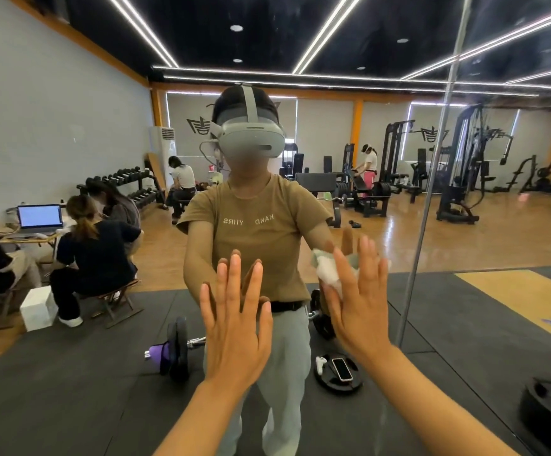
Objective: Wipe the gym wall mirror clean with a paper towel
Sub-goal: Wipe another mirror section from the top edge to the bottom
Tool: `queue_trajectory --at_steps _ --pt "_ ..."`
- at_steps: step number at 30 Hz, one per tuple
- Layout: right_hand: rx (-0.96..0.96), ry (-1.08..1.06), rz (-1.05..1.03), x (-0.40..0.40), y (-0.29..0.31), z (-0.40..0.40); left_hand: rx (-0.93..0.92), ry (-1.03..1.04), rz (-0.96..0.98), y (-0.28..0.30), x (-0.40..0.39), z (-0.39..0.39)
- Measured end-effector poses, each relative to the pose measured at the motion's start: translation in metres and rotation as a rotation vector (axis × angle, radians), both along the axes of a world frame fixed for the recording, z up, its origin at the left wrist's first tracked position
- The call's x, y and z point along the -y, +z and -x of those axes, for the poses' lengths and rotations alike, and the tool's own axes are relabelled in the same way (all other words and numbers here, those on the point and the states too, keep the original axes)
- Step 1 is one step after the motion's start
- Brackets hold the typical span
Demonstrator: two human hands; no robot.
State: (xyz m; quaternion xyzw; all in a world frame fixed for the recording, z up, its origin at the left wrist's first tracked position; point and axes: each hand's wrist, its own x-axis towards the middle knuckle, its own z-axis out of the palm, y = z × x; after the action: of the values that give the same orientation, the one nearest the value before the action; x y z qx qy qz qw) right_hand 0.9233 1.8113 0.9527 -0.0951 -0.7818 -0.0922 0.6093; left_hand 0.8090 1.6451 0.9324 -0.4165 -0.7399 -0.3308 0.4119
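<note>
**Both palms at the glass, towel under the right**

Nearest the lens: two bare forearms, reaching forward and up to the gym wall mirror [70,133]. Left hand [236,324] spread flat, fingers splayed and empty, apparently pressed against the glass where fingertips met their own reflection. Right hand [359,297] likewise opened wide, yet pinning a crumpled white paper towel [328,274] between palm and mirror, the wad bulging out past the thumb side, toward the left hand. No fist, no pinch; held by pressure alone, as far as could be judged.

Towel thus lay directly ahead of the right palm, touching the glass, just beside the left hand and slightly higher. Right hand plainly the working one; left merely bracing. A vertical seam [432,179] between mirror panels ran to the right of the right hand, near but apart. Faint smearing showed high on the glass, well above both hands, so upward strokes probably remained.
</note>
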Motion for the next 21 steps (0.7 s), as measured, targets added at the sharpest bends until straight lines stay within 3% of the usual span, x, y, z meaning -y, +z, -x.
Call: queue_trajectory --at_steps 4,8,10,14,21 --pt "-0.111 -0.036 -0.126 -0.010 0.085 0.001 -0.013 0.032 -0.007 -0.002 -0.002 0.002" --pt "-0.450 -0.045 0.093 -0.036 0.189 -0.012 -0.061 0.064 -0.011 -0.004 -0.004 0.005" --pt "-0.473 -0.020 0.079 -0.046 0.200 -0.016 -0.072 0.068 -0.024 -0.006 -0.005 0.005" --pt "-0.244 0.071 -0.106 -0.048 0.151 -0.019 -0.095 0.078 -0.037 -0.008 -0.007 0.006" --pt "-0.083 0.034 0.002 -0.044 0.000 -0.037 -0.108 0.071 -0.058 -0.006 -0.008 0.006"
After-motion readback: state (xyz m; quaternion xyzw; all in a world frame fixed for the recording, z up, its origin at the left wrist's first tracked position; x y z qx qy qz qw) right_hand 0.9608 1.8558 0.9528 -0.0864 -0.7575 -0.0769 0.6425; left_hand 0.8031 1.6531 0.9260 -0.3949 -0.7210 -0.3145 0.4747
